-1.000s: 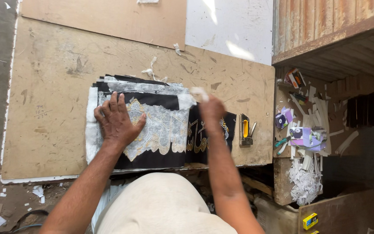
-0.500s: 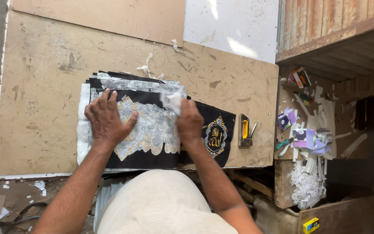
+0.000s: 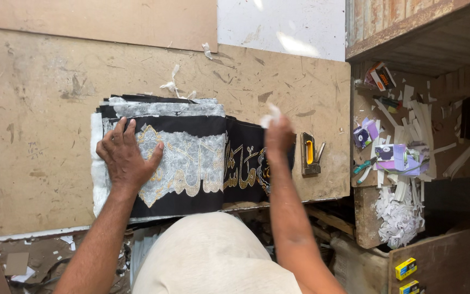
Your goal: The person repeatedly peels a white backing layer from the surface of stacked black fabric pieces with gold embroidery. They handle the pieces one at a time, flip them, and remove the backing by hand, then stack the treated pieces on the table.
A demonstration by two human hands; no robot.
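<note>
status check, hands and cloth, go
Left hand flat on black embroidered cloth. Right hand pinching white paper scrap. Staple gun beside cloth.

Scuffed brown board (image 3: 44,109) as worktop. Black embroidered cloth stack (image 3: 191,163) lies on it, staple gun (image 3: 309,154) just right of the stack. White paper scraps (image 3: 172,85) just above the stack.

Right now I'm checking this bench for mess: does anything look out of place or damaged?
Torn white paper scraps lie loose on the brown fibreboard worktop, and more white shreds pile at the right shelf's edge. The black gold-embroidered cloth looks undamaged.
</note>
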